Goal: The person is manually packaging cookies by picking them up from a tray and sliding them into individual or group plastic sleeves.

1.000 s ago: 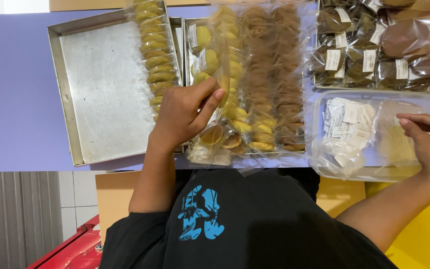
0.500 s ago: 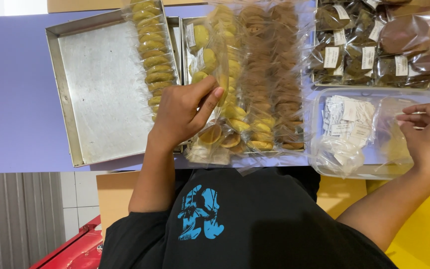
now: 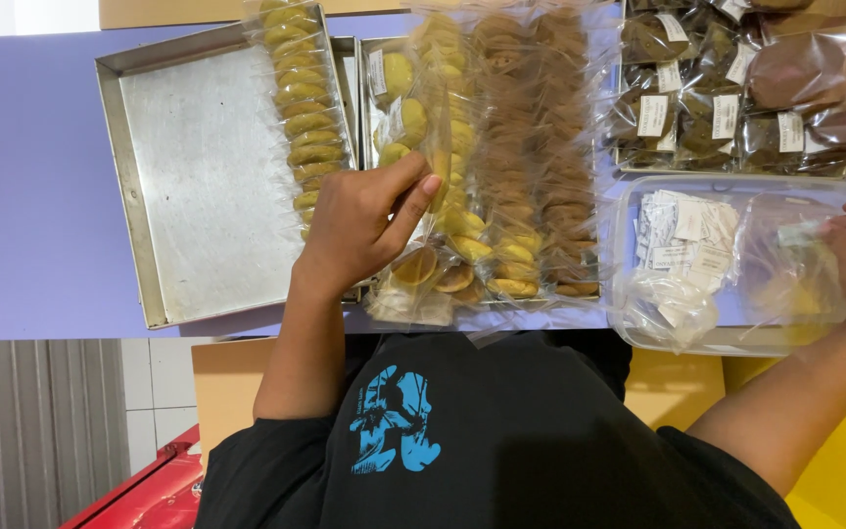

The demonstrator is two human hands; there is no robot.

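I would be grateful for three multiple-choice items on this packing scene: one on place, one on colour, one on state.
1. Where is the row of yellow-green cookies in the metal baking tray?
A. along its right side
B. along its left side
C. across its middle

2. What colour is the tabletop?
A. red
B. lilac
C. green

3. What is the left hand doing?
A. resting flat on the tray
B. hanging off the table
C. pinching a clear-wrapped cookie packet

Answers: 1 A, the rest of the tray is bare; 2 B, lilac shows beside the tray; 3 C, fingers close on the wrapper.
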